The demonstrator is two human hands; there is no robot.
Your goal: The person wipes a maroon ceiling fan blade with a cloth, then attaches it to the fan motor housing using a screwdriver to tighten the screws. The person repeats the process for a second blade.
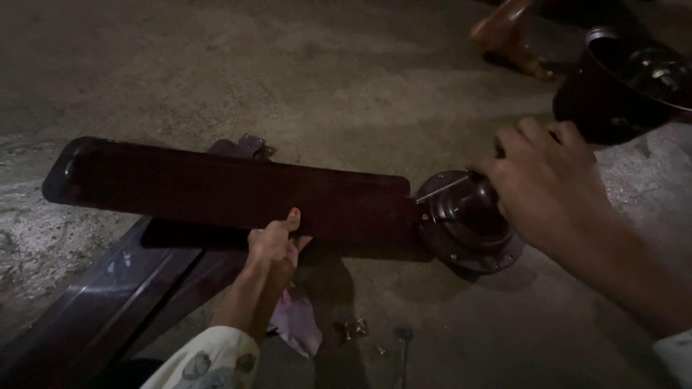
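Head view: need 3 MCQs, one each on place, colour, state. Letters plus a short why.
1. Where does the left hand grip the dark fan blade?
A. its near long edge
B. its rounded far tip
C. not at all

2. What colour is the crumpled bit of material on the concrete floor beside the left forearm?
A. green
B. pink
C. yellow

3. How does the blade lie?
A. upright on its tip
B. flat, one end at the round motor hub
C. lying apart from the hub

Key:
1 A: thumb and fingers close over the edge nearest the camera, about mid-length.
2 B: it shows pale pink against the grey floor.
3 B: the blade runs level from the left into the hub, where the right hand works with a thin metal tool.
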